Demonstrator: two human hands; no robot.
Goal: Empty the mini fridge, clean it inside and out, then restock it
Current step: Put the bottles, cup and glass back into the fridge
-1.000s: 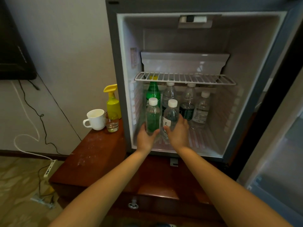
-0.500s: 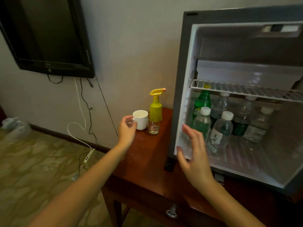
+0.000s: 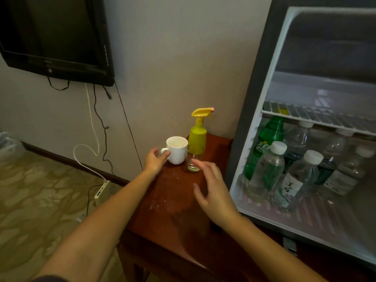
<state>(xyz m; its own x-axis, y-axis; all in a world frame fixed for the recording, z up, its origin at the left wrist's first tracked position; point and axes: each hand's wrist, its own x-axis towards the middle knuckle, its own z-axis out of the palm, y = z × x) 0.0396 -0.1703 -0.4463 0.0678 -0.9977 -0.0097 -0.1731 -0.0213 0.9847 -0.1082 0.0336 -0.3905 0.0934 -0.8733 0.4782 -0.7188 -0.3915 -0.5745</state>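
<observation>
The mini fridge (image 3: 251, 110) stands open at the right on a red-brown wooden table (image 3: 173, 202). Below its wire shelf (image 3: 317, 117) stand a green bottle (image 3: 265, 143), two clear white-capped bottles in front (image 3: 266, 171) (image 3: 295, 180), and more behind. Left of the fridge are a white mug (image 3: 177, 150), a yellow spray bottle (image 3: 197, 137) and a small glass (image 3: 193, 165). My left hand (image 3: 155, 160) pinches the mug's handle. My right hand (image 3: 213, 190) hovers over the table with fingers spread, fingertips just beside the glass.
A black TV (image 3: 55, 35) hangs on the wall at upper left, cables trailing down to a white power strip (image 3: 101, 192) on the patterned floor. A plastic bag (image 3: 8, 145) lies at the far left. The table's left edge drops to the floor.
Both hands let go of the bottles in the fridge and moved left over the table. My left hand reached the mug handle; my right hand came up beside the glass.
</observation>
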